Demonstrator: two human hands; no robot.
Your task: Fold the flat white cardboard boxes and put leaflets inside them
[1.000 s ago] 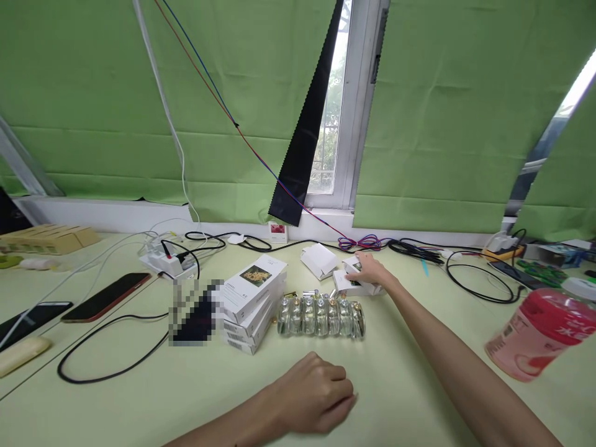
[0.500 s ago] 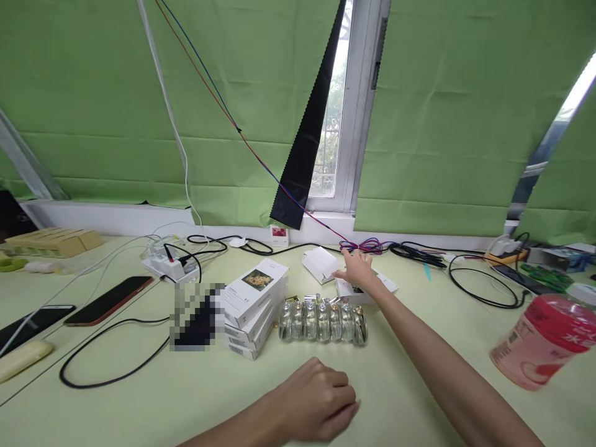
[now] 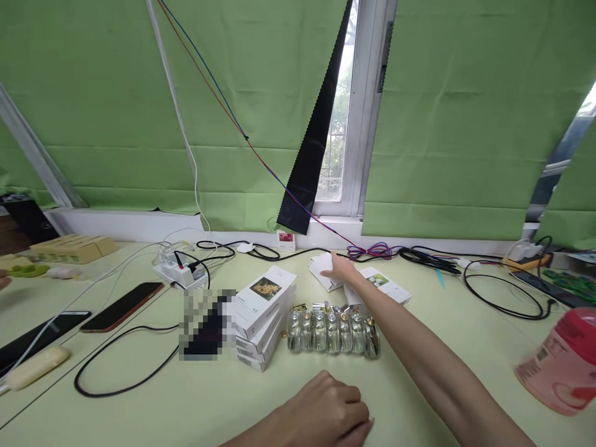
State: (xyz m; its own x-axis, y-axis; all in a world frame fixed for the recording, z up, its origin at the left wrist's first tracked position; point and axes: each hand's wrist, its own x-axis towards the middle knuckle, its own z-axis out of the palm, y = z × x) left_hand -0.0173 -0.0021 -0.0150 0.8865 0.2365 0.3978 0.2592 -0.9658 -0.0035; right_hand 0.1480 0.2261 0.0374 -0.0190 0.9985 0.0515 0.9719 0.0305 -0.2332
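Across the row of bottles, my right hand (image 3: 339,268) reaches to a plain white box (image 3: 320,273), its thumb and fingers closed over the box's right edge. Under and beside that wrist lies another white box with a flower picture (image 3: 384,284). Several small clear glass bottles (image 3: 331,334) with metal tops stand in a row in front, with loose metal pieces (image 3: 321,307) behind them. Near the front edge of my view, my left hand (image 3: 328,413) is curled closed over the table; its fingertips are hidden. To its upper left, several white boxes (image 3: 265,304) are stacked.
Phones (image 3: 123,305), a power strip (image 3: 184,273) and looping black cable (image 3: 88,395) lie left. Coiled wires (image 3: 428,259) run along the wall. A pink tub with a red lid (image 3: 556,366) stands right. Part of another hand seems to show at the left edge.
My right hand has moved left from above the flower-picture box and closed on the plain white box. My left hand stays curled. The whole view has shifted slightly.
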